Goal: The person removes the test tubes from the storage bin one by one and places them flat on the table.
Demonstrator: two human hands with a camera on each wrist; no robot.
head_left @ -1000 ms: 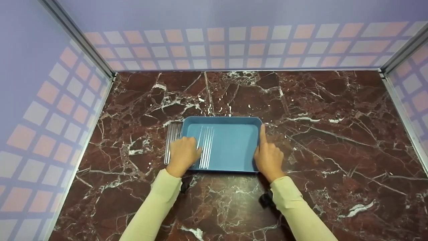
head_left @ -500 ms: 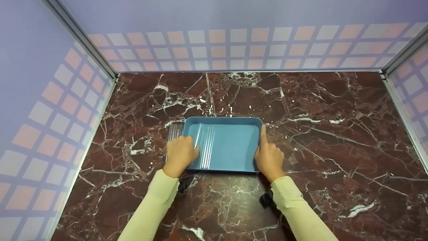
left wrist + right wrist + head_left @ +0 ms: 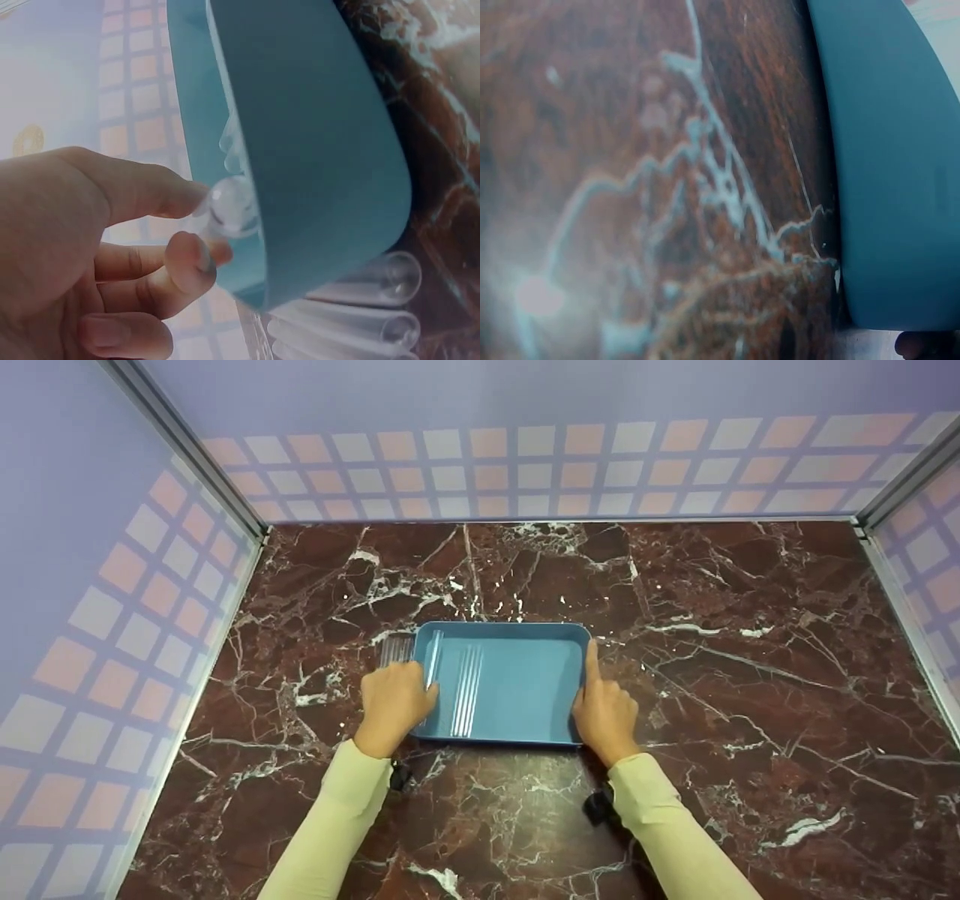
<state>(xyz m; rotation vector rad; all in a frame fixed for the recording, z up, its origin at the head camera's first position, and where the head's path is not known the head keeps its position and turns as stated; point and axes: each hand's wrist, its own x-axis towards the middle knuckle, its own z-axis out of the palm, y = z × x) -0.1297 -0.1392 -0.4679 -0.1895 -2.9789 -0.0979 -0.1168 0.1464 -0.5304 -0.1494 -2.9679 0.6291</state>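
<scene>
A blue rectangular tray (image 3: 525, 682) sits on the table in front of me. My left hand (image 3: 394, 701) is over the tray's left rim and, in the left wrist view, pinches a clear test tube (image 3: 234, 202) between thumb and fingers. That tube lies lengthwise along the left wall, its rounded end right at the rim. Several more clear tubes (image 3: 469, 690) lie side by side inside the tray. Others (image 3: 367, 330) lie on the table outside the left wall, partly hidden by my hand. My right hand (image 3: 606, 712) holds the tray's right side, index finger straight along the rim.
The table (image 3: 750, 697) has a dark red marble pattern with white veins. Pale purple panels with pink and white squares (image 3: 487, 472) stand at the back and both sides, joined by grey metal corner posts (image 3: 184, 439).
My left hand has shifted left with the pinched test tube, bringing it from above the tray's inside toward the left wall. My right hand keeps its place on the tray.
</scene>
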